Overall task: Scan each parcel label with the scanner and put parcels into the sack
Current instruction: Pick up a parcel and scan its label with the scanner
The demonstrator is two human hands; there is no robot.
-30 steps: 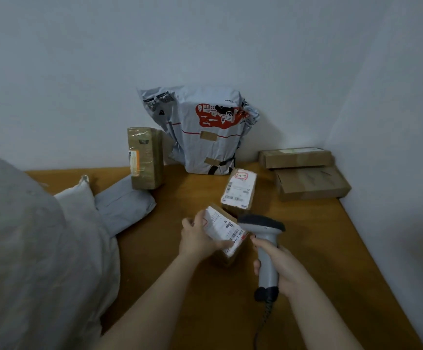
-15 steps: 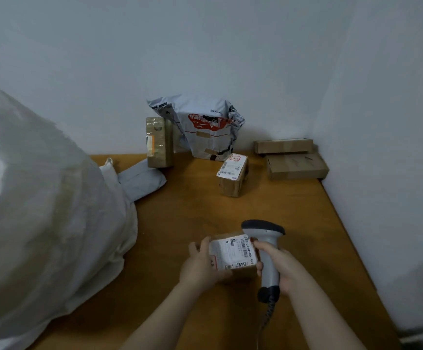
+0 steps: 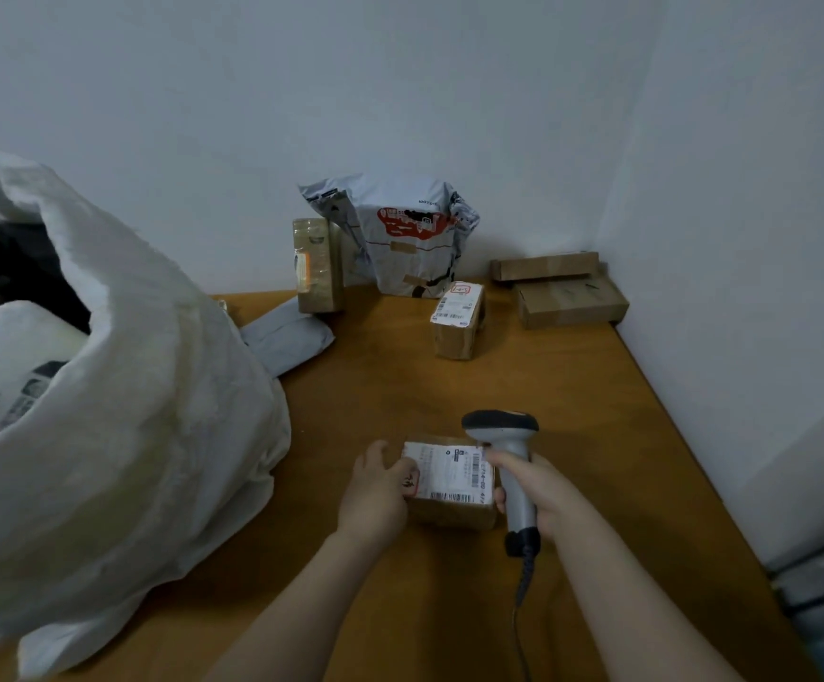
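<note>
parcel (image 3: 454,509): brown box, white label (image 3: 449,472) facing up, on the counter (image 3: 597,435) toward its front edge, between the two hands.
left hand (image 3: 375,494): grips the parcel's left end, thumb on the label.
right hand (image 3: 542,489): wrapped round the grip of the scanner (image 3: 508,450), just beside the parcel's right end; scanner head over the parcel's far right corner, cable trailing toward the front edge.
sack (image 3: 129,411): white, mouth open, slumped along the counter's left side; a white packet (image 3: 11,356) shows inside.
small box (image 3: 456,319): labelled, toward the back edge.
tall box (image 3: 316,265), upright, and grey bag (image 3: 410,233): at the back edge, against the wall.
flat mailer (image 3: 291,334): grey, between sack and tall box.
flat boxes (image 3: 567,302): two, one partly on the other, back right corner.
</note>
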